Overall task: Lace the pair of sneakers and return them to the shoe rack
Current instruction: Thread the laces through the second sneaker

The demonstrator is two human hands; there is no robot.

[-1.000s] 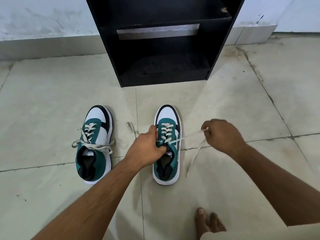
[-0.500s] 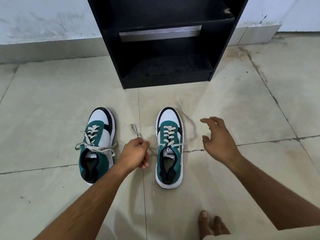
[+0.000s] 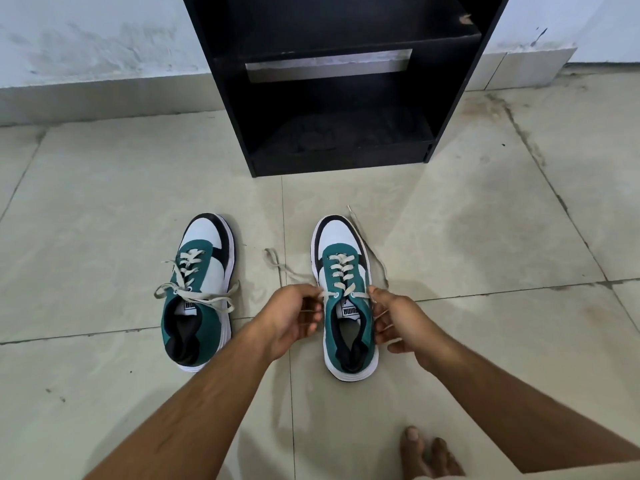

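At frame centre, the left hand [image 3: 294, 317] and right hand [image 3: 398, 323] each pinch a lace end [image 3: 277, 268] beside the right sneaker [image 3: 346, 296].

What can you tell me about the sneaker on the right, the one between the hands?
The right sneaker is teal with a white toe, black trim and a thick white sole. It stands upright on the tiled floor, toe toward the black shoe rack. Its cream laces are threaded but untied; the left hand and right hand hold the loose ends.
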